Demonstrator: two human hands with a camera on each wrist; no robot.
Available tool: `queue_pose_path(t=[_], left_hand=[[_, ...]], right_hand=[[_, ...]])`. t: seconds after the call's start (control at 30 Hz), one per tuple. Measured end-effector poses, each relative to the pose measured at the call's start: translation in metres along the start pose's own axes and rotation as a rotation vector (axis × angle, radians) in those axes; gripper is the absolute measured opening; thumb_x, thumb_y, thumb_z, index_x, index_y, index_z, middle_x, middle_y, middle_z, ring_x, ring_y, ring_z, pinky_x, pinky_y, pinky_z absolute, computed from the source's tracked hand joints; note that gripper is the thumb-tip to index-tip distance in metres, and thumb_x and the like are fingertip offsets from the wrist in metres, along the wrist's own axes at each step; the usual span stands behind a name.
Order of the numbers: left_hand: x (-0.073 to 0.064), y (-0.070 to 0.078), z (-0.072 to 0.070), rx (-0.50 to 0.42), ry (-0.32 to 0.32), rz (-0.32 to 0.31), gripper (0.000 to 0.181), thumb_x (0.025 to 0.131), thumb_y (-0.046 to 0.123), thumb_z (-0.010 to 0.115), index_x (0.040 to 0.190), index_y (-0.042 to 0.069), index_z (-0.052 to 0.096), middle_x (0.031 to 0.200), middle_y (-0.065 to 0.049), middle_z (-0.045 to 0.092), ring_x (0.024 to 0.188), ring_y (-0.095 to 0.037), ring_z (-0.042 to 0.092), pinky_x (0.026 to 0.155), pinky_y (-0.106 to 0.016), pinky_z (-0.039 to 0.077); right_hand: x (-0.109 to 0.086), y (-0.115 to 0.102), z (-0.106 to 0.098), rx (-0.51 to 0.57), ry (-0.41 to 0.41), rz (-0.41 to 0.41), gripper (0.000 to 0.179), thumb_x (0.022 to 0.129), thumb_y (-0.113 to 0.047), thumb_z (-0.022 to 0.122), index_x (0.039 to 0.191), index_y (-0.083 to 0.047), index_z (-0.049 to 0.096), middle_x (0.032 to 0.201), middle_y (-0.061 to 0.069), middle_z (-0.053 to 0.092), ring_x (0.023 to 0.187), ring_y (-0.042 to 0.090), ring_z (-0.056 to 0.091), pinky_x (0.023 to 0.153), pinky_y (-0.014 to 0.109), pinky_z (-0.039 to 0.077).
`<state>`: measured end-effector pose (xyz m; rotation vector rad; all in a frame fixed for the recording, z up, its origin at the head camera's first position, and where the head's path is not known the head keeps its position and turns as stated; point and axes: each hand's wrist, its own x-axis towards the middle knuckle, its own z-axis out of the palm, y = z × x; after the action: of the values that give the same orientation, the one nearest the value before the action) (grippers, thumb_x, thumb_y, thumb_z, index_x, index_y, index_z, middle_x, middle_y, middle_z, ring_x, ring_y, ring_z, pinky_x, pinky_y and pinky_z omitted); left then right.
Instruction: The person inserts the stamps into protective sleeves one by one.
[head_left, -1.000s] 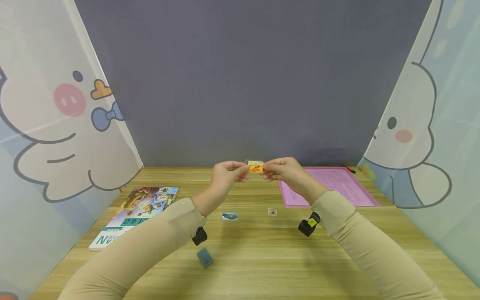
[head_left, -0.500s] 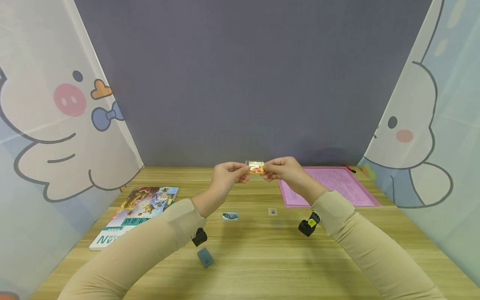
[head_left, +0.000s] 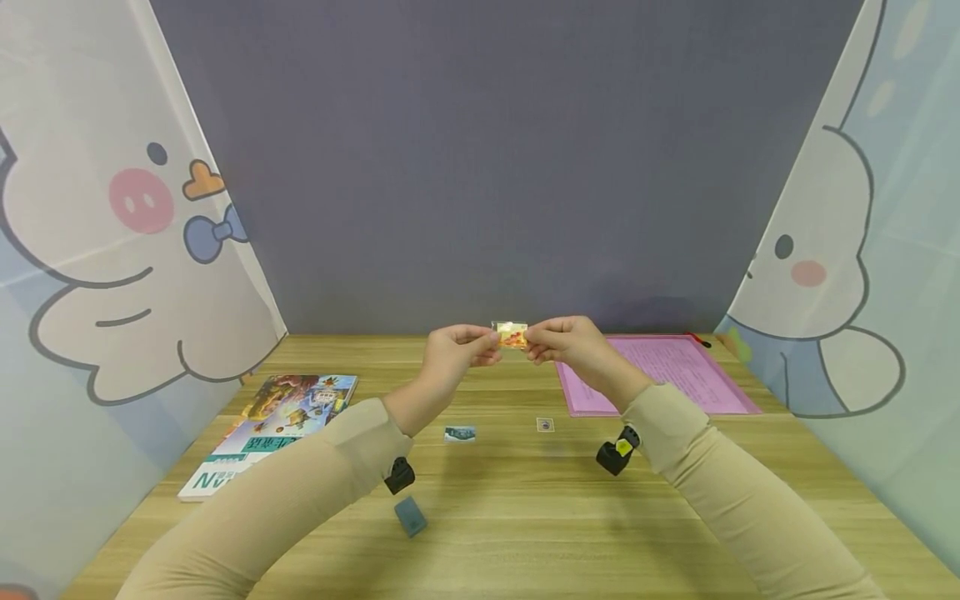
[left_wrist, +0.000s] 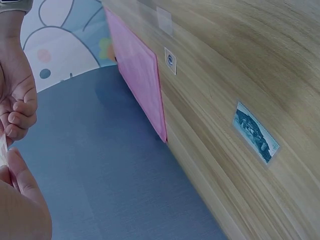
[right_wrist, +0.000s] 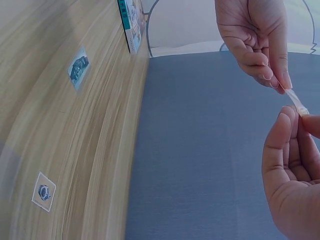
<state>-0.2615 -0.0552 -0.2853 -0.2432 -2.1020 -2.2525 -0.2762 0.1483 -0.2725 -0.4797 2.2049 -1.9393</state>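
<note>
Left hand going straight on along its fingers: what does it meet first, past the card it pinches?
Probably the right hand, which pinches the other end of the card; exact depth is unclear.

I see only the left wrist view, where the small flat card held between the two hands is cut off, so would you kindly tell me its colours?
Observer: In the head view, the small flat card shows yellow and orange.
Operator: Thank you; which loose things does my view miss?
Observer: One is a small blue-grey rectangular object.
Operator: And is there another?
Observer: Yes, a paper book with a colourful printed cover, far left in the head view.
</note>
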Motion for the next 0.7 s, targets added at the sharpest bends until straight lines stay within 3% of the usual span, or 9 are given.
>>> queue_pose_path(t=[0.37, 0.7], left_hand=[[-0.0002, -0.0013, 0.0016, -0.002, 0.003, -0.001, 0.018, 0.089, 0.01, 0.07, 0.1, -0.004, 0.07, 0.086, -0.011, 0.072, 0.067, -0.012, 0.07, 0.084, -0.043, 0.06], [-0.0025, 0.0006, 0.0023, 0.005, 0.01, 0.006, 0.018, 0.089, 0.01, 0.07, 0.1, -0.004, 0.07, 0.085, -0.01, 0.072, 0.066, -0.012, 0.07, 0.084, -0.042, 0.06]], right_hand=[[0.0008, 0.0012, 0.0033, 0.008, 0.028, 0.01, 0.025, 0.096, -0.014, 0.062, 0.107, 0.009, 0.063, 0.081, -0.002, 0.069, 0.076, 0.012, 0.064, 0.078, 0.029, 0.058], [0.0011, 0.0035, 0.0053, 0.012, 0.062, -0.004, 0.024, 0.094, -0.017, 0.065, 0.102, 0.006, 0.066, 0.081, 0.001, 0.068, 0.076, 0.015, 0.065, 0.075, 0.028, 0.058]])
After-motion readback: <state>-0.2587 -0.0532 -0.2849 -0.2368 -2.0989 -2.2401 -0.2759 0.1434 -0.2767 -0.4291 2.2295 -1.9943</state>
